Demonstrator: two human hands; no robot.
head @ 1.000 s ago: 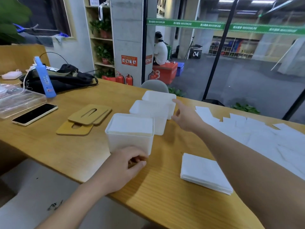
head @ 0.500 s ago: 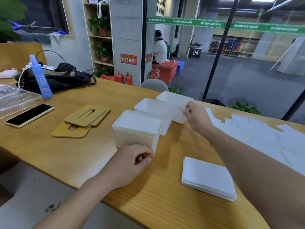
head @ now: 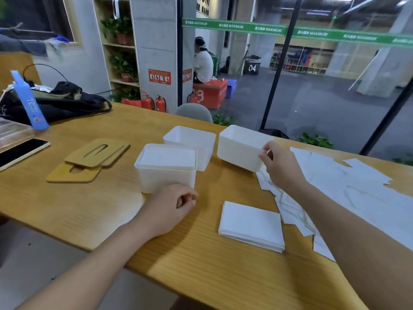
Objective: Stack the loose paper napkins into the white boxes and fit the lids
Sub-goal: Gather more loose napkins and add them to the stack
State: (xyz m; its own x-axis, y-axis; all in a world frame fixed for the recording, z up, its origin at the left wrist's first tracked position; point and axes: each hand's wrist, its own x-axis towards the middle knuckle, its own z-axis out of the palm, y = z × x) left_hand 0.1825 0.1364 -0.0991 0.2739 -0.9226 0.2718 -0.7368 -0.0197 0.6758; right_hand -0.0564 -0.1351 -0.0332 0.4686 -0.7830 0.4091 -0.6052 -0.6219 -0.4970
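Observation:
Three white boxes stand on the wooden table. The nearest box (head: pixel 165 171) is filled with napkins to its rim. Behind it is a second box (head: pixel 190 139). My right hand (head: pixel 279 166) grips the near right corner of the third box (head: pixel 239 146), which is tilted and partly lifted. My left hand (head: pixel 169 209) rests on the table in front of the nearest box, fingers curled, holding nothing. A neat napkin stack (head: pixel 250 224) lies near the front. Loose napkins (head: pixel 348 186) cover the right side. Wooden lids (head: pixel 96 151) with slots lie to the left.
A phone (head: pixel 20 151), a clear plastic case (head: pixel 11 133), a blue bottle (head: pixel 26 101) and a black bag (head: pixel 62 104) sit at the table's far left. A grey chair back (head: pixel 194 111) rises behind the table. A person sits beyond the glass wall.
My right hand took hold of the far box and drew it right and nearer, away from the middle box. The left hand stayed curled in front of the nearest box.

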